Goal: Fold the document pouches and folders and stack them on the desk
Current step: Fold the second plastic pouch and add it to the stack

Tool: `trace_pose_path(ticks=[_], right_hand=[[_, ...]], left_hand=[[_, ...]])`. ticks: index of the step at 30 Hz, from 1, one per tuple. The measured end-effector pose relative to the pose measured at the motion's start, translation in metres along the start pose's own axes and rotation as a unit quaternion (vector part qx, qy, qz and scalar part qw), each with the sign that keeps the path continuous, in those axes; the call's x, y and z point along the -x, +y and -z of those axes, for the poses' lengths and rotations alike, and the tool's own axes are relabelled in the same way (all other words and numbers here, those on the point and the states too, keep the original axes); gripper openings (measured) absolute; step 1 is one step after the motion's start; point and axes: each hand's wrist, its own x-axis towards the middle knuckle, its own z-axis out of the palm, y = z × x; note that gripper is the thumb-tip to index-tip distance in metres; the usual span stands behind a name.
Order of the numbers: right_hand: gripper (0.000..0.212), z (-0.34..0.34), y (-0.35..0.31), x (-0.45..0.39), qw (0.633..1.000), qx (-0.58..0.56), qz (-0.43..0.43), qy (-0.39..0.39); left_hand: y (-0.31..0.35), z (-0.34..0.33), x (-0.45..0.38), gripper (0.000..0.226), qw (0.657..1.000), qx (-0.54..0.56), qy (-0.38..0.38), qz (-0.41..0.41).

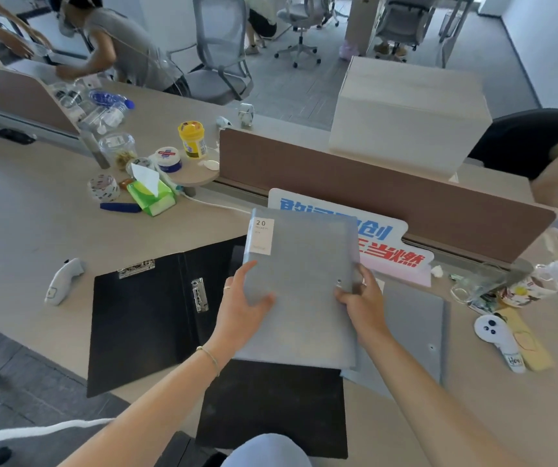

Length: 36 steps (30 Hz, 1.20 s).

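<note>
While my left hand (244, 306) grips the near left edge of the grey folder (299, 291), my right hand (360, 303) pinches its right edge. Below both hands lies the open black clip folder (143, 328); another grey folder (412, 335) lies just right of my right hand on the desk (28, 230).

Closed grey folder (301, 284) with "20" label, gripped between both hands, tilted. Open black folder (146, 318) flat, left of left hand. Another grey folder (412, 335) flat, right of right hand.
</note>
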Motion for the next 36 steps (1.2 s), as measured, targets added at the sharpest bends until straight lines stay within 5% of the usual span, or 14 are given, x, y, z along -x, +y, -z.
trace_pose_path(ticks=[8, 17, 30, 36], right_hand=[[0.077, 0.071, 0.022, 0.012, 0.994, 0.052, 0.012, 0.096], [0.091, 0.147, 0.074, 0.018, 0.987, 0.031, -0.087, 0.135], [0.045, 0.202, 0.12, -0.015, 0.979, 0.037, -0.138, 0.142], [0.051, 0.203, 0.128, -0.025, 0.978, -0.003, -0.153, 0.142]], left_hand=[[0.0, -0.079, -0.002, 0.071, 0.994, -0.084, -0.064, 0.005], [-0.003, -0.17, -0.002, 0.078, 0.974, -0.164, -0.15, -0.033], [-0.011, -0.255, -0.027, 0.081, 0.937, -0.285, -0.197, -0.038], [-0.02, -0.269, -0.031, 0.082, 0.932, -0.308, -0.193, -0.018]])
